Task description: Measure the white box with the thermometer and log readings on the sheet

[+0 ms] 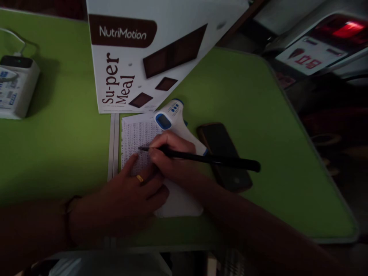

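Observation:
A black pen (pixel 212 159) is pinched in my right hand (pixel 172 151), its tip on or just over a sheet of paper (pixel 135 134) covered in rows of small handwriting. My left hand (pixel 138 191), with a gold ring on one finger, lies across the lower left of the paper, its fingers spread. Beyond my right hand, a white and blue infrared thermometer (pixel 175 115) rests partly on the paper's upper right. Part of the sheet is hidden under both hands. To the right, a dark phone (pixel 227 149) lies partly behind the pen and my wrist.
A tall white box (pixel 120 76) printed "NutriMotion" stands behind the paper on the green folding table (pixel 71 145). At the far left sits a white charger block (pixel 25 88) with a cable. A device with a red light (pixel 347 28) is beyond the table's right edge.

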Tool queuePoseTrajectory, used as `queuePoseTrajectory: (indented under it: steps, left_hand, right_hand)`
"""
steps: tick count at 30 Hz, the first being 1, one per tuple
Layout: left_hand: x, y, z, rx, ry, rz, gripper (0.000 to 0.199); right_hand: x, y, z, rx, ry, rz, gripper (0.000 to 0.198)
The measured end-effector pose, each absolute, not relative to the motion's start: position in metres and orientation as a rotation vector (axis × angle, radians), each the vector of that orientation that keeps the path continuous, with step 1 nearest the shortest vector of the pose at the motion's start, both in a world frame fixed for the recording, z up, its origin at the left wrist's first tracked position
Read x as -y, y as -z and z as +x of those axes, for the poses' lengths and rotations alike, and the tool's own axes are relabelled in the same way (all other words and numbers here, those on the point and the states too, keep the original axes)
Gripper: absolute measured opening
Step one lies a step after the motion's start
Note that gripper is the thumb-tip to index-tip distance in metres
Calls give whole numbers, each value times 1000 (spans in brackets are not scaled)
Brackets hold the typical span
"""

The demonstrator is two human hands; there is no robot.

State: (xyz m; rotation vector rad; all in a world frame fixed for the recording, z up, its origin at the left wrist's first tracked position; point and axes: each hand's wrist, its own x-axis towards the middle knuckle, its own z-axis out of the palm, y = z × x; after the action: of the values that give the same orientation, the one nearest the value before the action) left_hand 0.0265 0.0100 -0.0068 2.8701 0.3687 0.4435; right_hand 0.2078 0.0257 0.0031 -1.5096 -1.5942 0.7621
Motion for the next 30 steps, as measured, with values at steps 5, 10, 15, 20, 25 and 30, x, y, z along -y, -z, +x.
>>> queuePoseTrajectory:
  steps: [5, 10, 15, 20, 25, 30]
  left_hand:
    - [-10, 7, 27, -365, -470, 2863, 39]
    - [-11, 8, 26, -361, -453, 2862, 40]
    - [-10, 9, 26, -363, -432, 2858, 41]
    - [-13, 4, 26, -354, -477, 2867, 32]
    - [-39, -18, 22, -324, -1217, 2552, 4]
    - [-87, -15, 15, -1049, -1660, 2152, 23]
  right_hand:
    - [-26, -2, 208, 1624, -756, -1492, 10]
    - [-25, -3, 208, 1591, -761, -1523, 10]
    - [-24, -5, 207, 1641, -795, -1506, 13]
    - [-25, 1, 218, 1825, -508, -1405, 9]
    - [-33, 10, 236, 2356, 22, -1167, 27]
    - [-34, 0, 244, 2430, 316, -1225, 35]
